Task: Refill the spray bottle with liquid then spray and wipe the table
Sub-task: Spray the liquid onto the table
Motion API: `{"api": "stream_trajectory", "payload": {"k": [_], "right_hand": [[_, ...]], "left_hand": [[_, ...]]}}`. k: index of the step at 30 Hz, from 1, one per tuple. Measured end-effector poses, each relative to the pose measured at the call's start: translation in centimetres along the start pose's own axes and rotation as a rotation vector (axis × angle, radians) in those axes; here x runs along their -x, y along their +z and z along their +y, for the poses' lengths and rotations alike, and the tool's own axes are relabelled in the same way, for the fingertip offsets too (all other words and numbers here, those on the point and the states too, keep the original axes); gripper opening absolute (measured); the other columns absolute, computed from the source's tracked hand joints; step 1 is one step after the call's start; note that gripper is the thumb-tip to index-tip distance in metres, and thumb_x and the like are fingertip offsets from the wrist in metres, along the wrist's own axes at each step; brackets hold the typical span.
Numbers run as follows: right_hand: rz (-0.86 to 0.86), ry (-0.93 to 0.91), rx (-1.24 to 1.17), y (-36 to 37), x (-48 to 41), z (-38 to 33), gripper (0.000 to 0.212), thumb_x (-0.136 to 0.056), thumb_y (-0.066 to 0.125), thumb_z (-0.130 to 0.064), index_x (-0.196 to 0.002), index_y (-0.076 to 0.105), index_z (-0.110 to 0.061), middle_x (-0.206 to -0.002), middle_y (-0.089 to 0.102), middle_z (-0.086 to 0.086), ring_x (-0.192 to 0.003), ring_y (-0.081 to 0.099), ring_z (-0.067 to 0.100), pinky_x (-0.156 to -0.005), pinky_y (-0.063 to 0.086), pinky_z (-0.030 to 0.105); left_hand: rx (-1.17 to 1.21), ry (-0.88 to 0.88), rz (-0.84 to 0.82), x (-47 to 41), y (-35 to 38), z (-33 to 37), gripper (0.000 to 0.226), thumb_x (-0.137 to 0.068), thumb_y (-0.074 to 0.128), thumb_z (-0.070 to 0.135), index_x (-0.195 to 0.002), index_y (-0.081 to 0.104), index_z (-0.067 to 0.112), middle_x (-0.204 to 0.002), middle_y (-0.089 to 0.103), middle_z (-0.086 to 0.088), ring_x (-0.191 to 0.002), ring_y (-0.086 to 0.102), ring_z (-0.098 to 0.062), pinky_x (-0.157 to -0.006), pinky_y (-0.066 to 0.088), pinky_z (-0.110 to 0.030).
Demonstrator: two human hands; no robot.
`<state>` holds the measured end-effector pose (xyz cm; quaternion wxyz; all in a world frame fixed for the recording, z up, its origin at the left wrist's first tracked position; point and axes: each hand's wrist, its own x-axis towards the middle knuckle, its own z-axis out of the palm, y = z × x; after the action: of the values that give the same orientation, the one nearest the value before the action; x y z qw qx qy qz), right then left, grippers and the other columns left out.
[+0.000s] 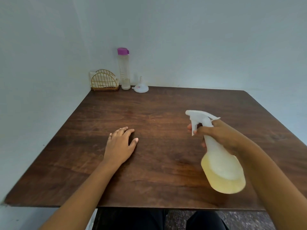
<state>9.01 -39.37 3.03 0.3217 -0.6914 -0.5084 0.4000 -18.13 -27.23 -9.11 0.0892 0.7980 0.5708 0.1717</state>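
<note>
the right hand (221, 135) grips the spray bottle (222, 170) by its neck, one finger curled on the trigger, holding it tilted above the table (149, 110) at 4 o'clock, nozzle toward 10. the left hand (119, 146) lies flat, fingers straight, at 8, likely in the mist's path. overshoot could wet the napkin holder (104, 81) at 11. open wood lies mid-table; walls (49, 63) close 9 and 12.
</note>
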Motion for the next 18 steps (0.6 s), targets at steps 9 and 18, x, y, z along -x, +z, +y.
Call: {"api": "stream_trajectory", "payload": {"k": [9, 18], "right_hand": [[-0.023, 0.118, 0.337, -0.3, -0.7, 1.2, 0.024, -0.087, 0.063, -0.032, -0.102, 0.064, -0.013, -0.085, 0.067, 0.007, -0.061, 0.061, 0.015, -0.06, 0.052, 0.026], [-0.106, 0.146, 0.329, -0.3, -0.6, 1.4, 0.02, -0.087, 0.063, -0.029, -0.102, 0.065, -0.016, -0.092, 0.065, 0.008, -0.068, 0.061, 0.018, -0.064, 0.054, 0.027]], "left_hand": [[-0.043, 0.0, -0.003, 0.1, 0.0, 0.1, 0.05, -0.096, 0.042, 0.047, -0.141, 0.043, 0.027, -0.151, 0.037, 0.001, -0.141, 0.029, -0.018, -0.116, 0.02, -0.042], [-0.023, -0.011, -0.013, 0.2, -0.2, 0.1, 0.049, -0.096, 0.043, 0.046, -0.141, 0.044, 0.027, -0.151, 0.037, 0.002, -0.142, 0.029, -0.017, -0.117, 0.019, -0.042]]}}
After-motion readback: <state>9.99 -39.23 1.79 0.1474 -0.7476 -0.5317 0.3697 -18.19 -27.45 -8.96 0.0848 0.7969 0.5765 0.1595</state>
